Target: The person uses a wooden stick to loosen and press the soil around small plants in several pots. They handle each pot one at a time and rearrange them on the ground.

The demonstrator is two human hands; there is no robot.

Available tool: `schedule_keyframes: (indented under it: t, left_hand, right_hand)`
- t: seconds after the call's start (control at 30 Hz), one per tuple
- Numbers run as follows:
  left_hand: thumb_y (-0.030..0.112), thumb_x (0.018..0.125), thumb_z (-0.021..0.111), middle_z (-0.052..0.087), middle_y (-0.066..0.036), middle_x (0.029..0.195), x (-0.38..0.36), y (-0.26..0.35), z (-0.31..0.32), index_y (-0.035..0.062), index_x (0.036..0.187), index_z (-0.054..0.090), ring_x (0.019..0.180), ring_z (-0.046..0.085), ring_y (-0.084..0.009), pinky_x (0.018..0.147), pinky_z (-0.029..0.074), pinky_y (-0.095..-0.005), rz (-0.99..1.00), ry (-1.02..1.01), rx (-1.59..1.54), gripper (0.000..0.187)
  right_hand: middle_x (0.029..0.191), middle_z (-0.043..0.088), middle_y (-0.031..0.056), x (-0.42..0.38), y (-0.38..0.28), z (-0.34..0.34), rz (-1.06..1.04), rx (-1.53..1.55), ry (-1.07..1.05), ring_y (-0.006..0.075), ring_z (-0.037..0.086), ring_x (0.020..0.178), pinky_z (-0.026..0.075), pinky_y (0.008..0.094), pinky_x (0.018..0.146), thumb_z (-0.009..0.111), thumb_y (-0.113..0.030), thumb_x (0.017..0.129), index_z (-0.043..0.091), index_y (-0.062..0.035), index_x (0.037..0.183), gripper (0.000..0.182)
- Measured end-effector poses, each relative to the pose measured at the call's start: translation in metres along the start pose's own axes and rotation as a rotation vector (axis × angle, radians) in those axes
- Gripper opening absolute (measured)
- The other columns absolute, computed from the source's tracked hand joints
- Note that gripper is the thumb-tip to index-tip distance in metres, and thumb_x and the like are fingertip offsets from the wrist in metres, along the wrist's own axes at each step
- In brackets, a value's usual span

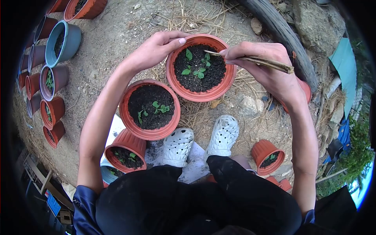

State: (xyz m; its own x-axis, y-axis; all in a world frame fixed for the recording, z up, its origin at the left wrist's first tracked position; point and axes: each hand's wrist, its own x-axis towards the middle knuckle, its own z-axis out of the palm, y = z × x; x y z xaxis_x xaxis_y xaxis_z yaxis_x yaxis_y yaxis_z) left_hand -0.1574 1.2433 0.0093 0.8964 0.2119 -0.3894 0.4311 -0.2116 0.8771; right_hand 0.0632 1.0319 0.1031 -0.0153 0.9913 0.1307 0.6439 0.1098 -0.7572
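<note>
A terracotta-coloured plastic pot [201, 96] of dark soil stands on the ground in front of me. Several small green seedlings [201, 73] grow in it. My left hand [162, 45] grips its upper left rim, thumb over the edge and fingers along the outside. In my right hand [262, 58] is a thin wooden stick [270, 63], pinched between thumb and fingers. The tip reaches over the soil beside the upper right seedling. A second terracotta-coloured pot [172, 127] with seedlings sits close by, lower left.
By my white clogs [222, 135] stand a tilted seedling pot [131, 141] on the left and a smaller pot [260, 150] on the right. Rows of pots, including a blue one [74, 43], line the far left. A log [282, 35] and rocks lie upper right.
</note>
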Motion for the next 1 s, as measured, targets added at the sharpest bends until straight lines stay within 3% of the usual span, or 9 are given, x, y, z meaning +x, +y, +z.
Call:
schedule_keyframes:
  t: [0.07, 0.17, 0.47, 0.6, 0.67, 0.7, 0.8, 0.87, 1.0]
  left_hand:
    - [0.037, 0.113, 0.052, 0.073, -0.013, 0.127, -0.001, -0.004, 0.001, 0.0012, 0.145, 0.061, 0.120, 0.067, -0.0194, 0.106, 0.051, -0.0353, 0.048, 0.012, -0.008, 0.049]
    - [0.033, 0.113, 0.049, 0.076, -0.015, 0.118, -0.002, -0.007, 0.005, 0.0033, 0.141, 0.064, 0.110, 0.070, -0.0207, 0.100, 0.054, -0.0381, 0.081, 0.087, 0.035, 0.044]
    - [0.037, 0.113, 0.050, 0.073, -0.013, 0.126, -0.001, -0.006, 0.001, 0.0019, 0.143, 0.062, 0.119, 0.067, -0.0203, 0.106, 0.051, -0.0372, 0.035, 0.019, 0.013, 0.048]
    - [0.037, 0.113, 0.050, 0.073, -0.013, 0.126, -0.002, -0.002, 0.001, 0.0018, 0.143, 0.062, 0.119, 0.067, -0.0207, 0.106, 0.051, -0.0372, 0.027, 0.023, 0.019, 0.048]
    - [0.037, 0.113, 0.050, 0.073, -0.013, 0.126, -0.003, 0.000, 0.000, 0.0017, 0.143, 0.062, 0.120, 0.067, -0.0206, 0.107, 0.051, -0.0371, 0.026, 0.017, 0.023, 0.048]
    - [0.037, 0.113, 0.050, 0.073, -0.013, 0.126, -0.003, -0.001, 0.001, 0.0017, 0.143, 0.062, 0.120, 0.067, -0.0206, 0.107, 0.051, -0.0371, 0.025, 0.017, 0.023, 0.048]
    - [0.037, 0.113, 0.050, 0.073, -0.013, 0.126, -0.002, -0.006, 0.002, 0.0014, 0.143, 0.062, 0.119, 0.067, -0.0202, 0.106, 0.051, -0.0370, 0.012, 0.042, 0.020, 0.048]
    - [0.037, 0.113, 0.050, 0.073, -0.013, 0.125, -0.002, -0.006, 0.002, 0.0011, 0.143, 0.062, 0.118, 0.067, -0.0200, 0.106, 0.051, -0.0369, 0.015, 0.040, 0.019, 0.048]
    - [0.036, 0.113, 0.050, 0.073, -0.013, 0.124, -0.003, -0.006, 0.002, 0.0012, 0.143, 0.062, 0.118, 0.067, -0.0200, 0.105, 0.052, -0.0367, 0.043, 0.042, 0.016, 0.047]
  right_hand:
    - [0.094, 0.079, 0.0087, 0.001, -0.003, -0.001, -0.024, -0.069, -0.039, 0.0201, 0.078, 0.086, 0.061, 0.0322, 0.077, 0.078, -0.003, 0.091, 0.075, -0.0027, 0.105, 0.014]
    - [0.095, 0.080, 0.0064, 0.003, -0.007, -0.004, 0.055, 0.134, 0.042, 0.0184, 0.077, 0.089, 0.061, 0.0310, 0.080, 0.077, -0.004, 0.093, 0.075, -0.0034, 0.105, 0.012]
    - [0.094, 0.080, 0.0056, 0.010, 0.011, 0.005, 0.034, 0.099, 0.159, 0.0167, 0.078, 0.091, 0.061, 0.0309, 0.079, 0.077, -0.011, 0.094, 0.078, -0.0049, 0.103, 0.011]
    - [0.093, 0.080, 0.0067, 0.010, 0.020, 0.013, 0.227, 0.130, 0.148, 0.0145, 0.078, 0.093, 0.061, 0.0312, 0.083, 0.077, -0.014, 0.096, 0.077, -0.0043, 0.105, 0.013]
    - [0.093, 0.080, 0.0075, 0.014, 0.020, 0.016, 0.254, 0.198, 0.329, 0.0153, 0.078, 0.094, 0.062, 0.0311, 0.086, 0.076, -0.015, 0.097, 0.076, -0.0031, 0.106, 0.014]
    - [0.102, 0.079, 0.0092, 0.011, 0.014, 0.010, 0.311, 0.195, 0.289, 0.0140, 0.075, 0.099, 0.059, 0.0278, 0.089, 0.074, -0.009, 0.100, 0.074, 0.0015, 0.110, 0.014]
    - [0.093, 0.081, 0.0081, 0.008, 0.016, 0.019, 0.306, 0.172, 0.292, 0.0157, 0.079, 0.093, 0.064, 0.0305, 0.085, 0.077, -0.019, 0.098, 0.076, -0.0034, 0.105, 0.017]
    - [0.092, 0.081, 0.0080, 0.008, 0.011, 0.019, 0.316, 0.090, 0.257, 0.0163, 0.079, 0.094, 0.064, 0.0305, 0.083, 0.077, -0.019, 0.098, 0.076, -0.0029, 0.104, 0.018]
    - [0.091, 0.081, 0.0095, 0.005, -0.001, 0.021, 0.337, 0.104, 0.379, 0.0170, 0.079, 0.093, 0.064, 0.0309, 0.082, 0.076, -0.018, 0.098, 0.075, -0.0013, 0.104, 0.018]
